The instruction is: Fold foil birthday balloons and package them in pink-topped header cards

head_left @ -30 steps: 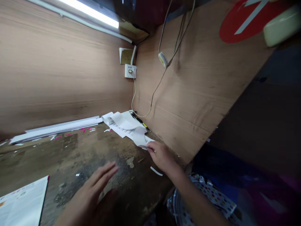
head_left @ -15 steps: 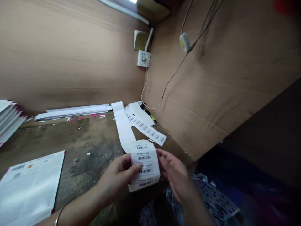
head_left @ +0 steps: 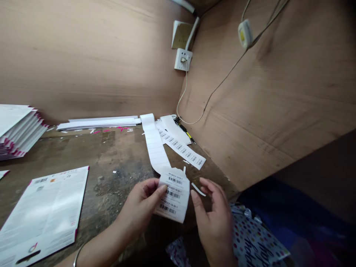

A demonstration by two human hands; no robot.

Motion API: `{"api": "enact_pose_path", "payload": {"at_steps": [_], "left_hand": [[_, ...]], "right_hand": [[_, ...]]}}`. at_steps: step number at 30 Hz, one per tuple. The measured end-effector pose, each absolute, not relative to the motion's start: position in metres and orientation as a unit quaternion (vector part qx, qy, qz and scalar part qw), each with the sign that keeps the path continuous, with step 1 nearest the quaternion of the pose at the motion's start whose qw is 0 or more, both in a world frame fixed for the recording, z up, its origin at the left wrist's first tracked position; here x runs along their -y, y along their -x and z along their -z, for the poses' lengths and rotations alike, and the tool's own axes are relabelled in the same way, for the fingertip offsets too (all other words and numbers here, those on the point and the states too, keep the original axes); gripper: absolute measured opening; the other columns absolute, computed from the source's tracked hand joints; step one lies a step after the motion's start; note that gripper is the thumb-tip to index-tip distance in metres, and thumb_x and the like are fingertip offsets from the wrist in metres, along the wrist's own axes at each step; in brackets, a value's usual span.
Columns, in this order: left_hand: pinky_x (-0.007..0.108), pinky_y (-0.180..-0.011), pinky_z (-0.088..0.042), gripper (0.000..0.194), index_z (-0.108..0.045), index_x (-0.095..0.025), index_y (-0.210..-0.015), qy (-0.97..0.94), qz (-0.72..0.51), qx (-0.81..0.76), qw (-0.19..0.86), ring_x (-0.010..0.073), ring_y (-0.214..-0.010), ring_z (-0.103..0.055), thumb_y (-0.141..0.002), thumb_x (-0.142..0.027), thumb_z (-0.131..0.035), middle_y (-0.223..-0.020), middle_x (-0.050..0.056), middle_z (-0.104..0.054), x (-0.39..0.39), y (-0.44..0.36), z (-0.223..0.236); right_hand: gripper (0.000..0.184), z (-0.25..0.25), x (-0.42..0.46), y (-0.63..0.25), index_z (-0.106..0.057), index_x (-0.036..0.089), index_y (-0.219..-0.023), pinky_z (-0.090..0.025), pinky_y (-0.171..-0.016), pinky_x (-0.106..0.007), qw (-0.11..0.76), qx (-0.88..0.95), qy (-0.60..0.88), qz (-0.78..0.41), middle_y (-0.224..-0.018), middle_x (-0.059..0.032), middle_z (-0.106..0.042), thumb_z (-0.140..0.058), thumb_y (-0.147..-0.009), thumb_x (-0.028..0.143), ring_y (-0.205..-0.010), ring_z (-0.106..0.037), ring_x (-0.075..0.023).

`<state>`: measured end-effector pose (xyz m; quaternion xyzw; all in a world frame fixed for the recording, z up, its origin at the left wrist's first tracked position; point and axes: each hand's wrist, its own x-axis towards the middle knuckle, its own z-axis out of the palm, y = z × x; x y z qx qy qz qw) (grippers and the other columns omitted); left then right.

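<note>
My left hand (head_left: 140, 209) pinches a white strip of barcode labels (head_left: 174, 194) at its near end, thumb on the printed face. The strip runs back across the worn wooden bench (head_left: 111, 174) toward the corner. My right hand (head_left: 213, 215) is just right of the strip, fingers curled, its fingertips close to the strip's edge; whether it touches the strip is unclear. A second label strip (head_left: 182, 148) lies flat behind. A small white paper scrap (head_left: 198, 189) lies by my right fingers.
A flat printed white carton (head_left: 47, 213) lies at the near left. A stack of similar cartons (head_left: 18, 129) stands far left. White slats (head_left: 100, 122) lie along the back wall. A wall socket (head_left: 183, 59) with a cable and a pen (head_left: 186, 132) occupy the corner.
My right hand pulled the label strip from the corner toward me; my left hand then took hold of its end. The view has tilted down and left.
</note>
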<state>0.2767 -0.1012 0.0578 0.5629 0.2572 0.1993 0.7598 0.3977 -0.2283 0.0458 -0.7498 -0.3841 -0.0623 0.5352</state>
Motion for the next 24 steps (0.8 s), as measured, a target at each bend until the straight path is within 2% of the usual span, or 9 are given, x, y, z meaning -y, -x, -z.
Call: {"api": "enact_pose_path", "payload": {"at_steps": [2, 4, 5, 10, 14, 18, 21, 24], "left_hand": [[0.025, -0.062, -0.047, 0.035, -0.067, -0.012, -0.084, -0.569, -0.189, -0.255, 0.759, 0.015, -0.065, -0.059, -0.075, -0.046, -0.066, -0.074, 0.004, -0.068, 0.104, -0.276, -0.057], [0.024, -0.062, -0.046, 0.033, -0.067, -0.012, -0.085, -0.581, -0.181, -0.238, 0.757, 0.0142, -0.065, -0.057, -0.076, -0.044, -0.065, -0.074, 0.003, -0.068, 0.107, -0.276, -0.058], [0.024, -0.063, -0.046, 0.031, -0.067, -0.013, -0.085, -0.589, -0.18, -0.225, 0.755, 0.0142, -0.066, -0.057, -0.078, -0.042, -0.063, -0.075, 0.003, -0.068, 0.108, -0.275, -0.059], [0.024, -0.068, -0.046, 0.022, -0.068, -0.015, -0.084, -0.653, -0.175, -0.163, 0.718, 0.0156, -0.075, -0.057, -0.084, -0.034, -0.057, -0.08, 0.003, -0.067, 0.108, -0.271, -0.061], [0.024, -0.067, -0.045, 0.022, -0.07, -0.016, -0.087, -0.686, -0.168, -0.164, 0.689, 0.0155, -0.072, -0.056, -0.085, -0.031, -0.054, -0.079, 0.002, -0.066, 0.107, -0.271, -0.058], [0.024, -0.063, -0.045, 0.025, -0.07, -0.015, -0.086, -0.681, -0.159, -0.202, 0.685, 0.0161, -0.069, -0.056, -0.083, -0.034, -0.055, -0.076, 0.003, -0.066, 0.108, -0.275, -0.055], [0.024, -0.062, -0.045, 0.027, -0.07, -0.014, -0.087, -0.666, -0.151, -0.214, 0.698, 0.0163, -0.067, -0.056, -0.083, -0.036, -0.054, -0.076, 0.004, -0.067, 0.109, -0.277, -0.052], [0.024, -0.064, -0.045, 0.027, -0.069, -0.015, -0.092, -0.689, -0.162, -0.189, 0.681, 0.0165, -0.071, -0.056, -0.085, -0.035, -0.053, -0.078, 0.004, -0.066, 0.109, -0.275, -0.048]], "right_hand": [[0.03, -0.054, 0.227, -0.402, -0.063, 0.026, -0.112, -0.043, -0.097, -0.049, 0.447, 0.496, 0.727, 0.157, -0.115, -0.0078, -0.064, -0.062, -0.082, 0.023, -0.114, -0.052, -0.0277], [0.033, -0.062, 0.223, -0.404, -0.063, 0.027, -0.115, -0.041, -0.101, -0.048, 0.396, 0.594, 0.687, 0.136, -0.118, -0.0054, -0.064, -0.059, -0.083, 0.019, -0.123, -0.046, -0.0261], [0.034, -0.065, 0.221, -0.405, -0.062, 0.027, -0.116, -0.043, -0.101, -0.046, 0.389, 0.617, 0.675, 0.111, -0.117, -0.0049, -0.065, -0.058, -0.084, 0.018, -0.122, -0.048, -0.0247], [0.022, -0.068, 0.214, -0.4, -0.067, 0.026, -0.106, -0.053, -0.084, -0.036, 0.42, 0.596, 0.685, -0.001, -0.098, -0.0046, -0.07, -0.057, -0.087, 0.021, -0.094, -0.064, -0.0192], [0.02, -0.062, 0.216, -0.394, -0.069, 0.026, -0.101, -0.054, -0.075, -0.031, 0.444, 0.567, 0.694, -0.013, -0.092, -0.0047, -0.071, -0.055, -0.088, 0.022, -0.084, -0.066, -0.0177], [0.017, -0.055, 0.215, -0.395, -0.07, 0.023, -0.087, -0.052, -0.066, -0.028, 0.495, 0.47, 0.731, -0.014, -0.081, -0.0041, -0.07, -0.053, -0.089, 0.028, -0.074, -0.065, -0.0173], [0.016, -0.052, 0.213, -0.399, -0.069, 0.021, -0.089, -0.052, -0.07, -0.028, 0.523, 0.429, 0.734, -0.058, -0.085, -0.0043, -0.07, -0.057, -0.086, 0.032, -0.078, -0.065, -0.0178], [0.014, -0.053, 0.213, -0.399, -0.069, 0.022, -0.093, -0.051, -0.076, -0.03, 0.497, 0.481, 0.719, -0.07, -0.091, -0.0046, -0.069, -0.063, -0.082, 0.028, -0.085, -0.064, -0.0185]]}}
